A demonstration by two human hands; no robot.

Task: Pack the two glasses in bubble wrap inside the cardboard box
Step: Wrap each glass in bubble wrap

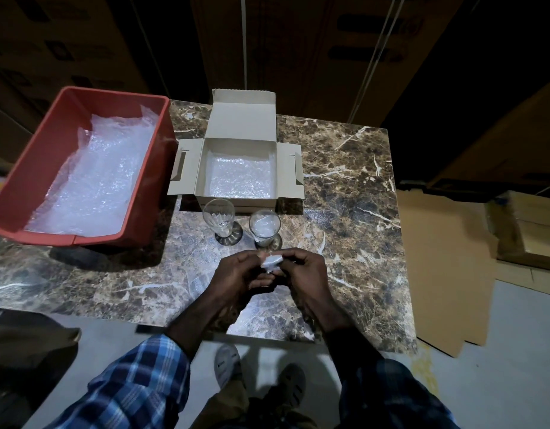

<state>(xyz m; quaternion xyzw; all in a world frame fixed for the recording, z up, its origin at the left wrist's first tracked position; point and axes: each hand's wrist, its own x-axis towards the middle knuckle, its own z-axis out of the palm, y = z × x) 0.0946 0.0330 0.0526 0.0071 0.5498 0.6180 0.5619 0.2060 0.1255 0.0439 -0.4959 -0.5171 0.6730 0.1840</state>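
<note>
Both forearms rise from the bottom of the frame in blue plaid sleeves and converge at lower centre, above the near part of the marbled surface [345, 168]. The left hand [236, 274] and the right hand [301, 270] face each other, knuckles up, fingers curled inward. Between them sits a small wad of bubble wrap [272, 261]; each grip is narrow, pinching the wad from its own side, thumbs near the top.

Just above the hands stand the two glasses, upright and apart from each other. The left glass [219, 216] looks empty; the right glass [264, 226] has crumpled bubble wrap inside it. Directly behind them, at the centre of the frame, the cardboard box [242, 119] lies open with its lid and side flaps spread, and a bubble wrap sheet [239, 178] lines its floor.

At the upper left, a red bin [51, 144] rests partly over the surface's edge, holding more bubble wrap. Flattened cardboard [437, 274] lies on the floor at right.
</note>
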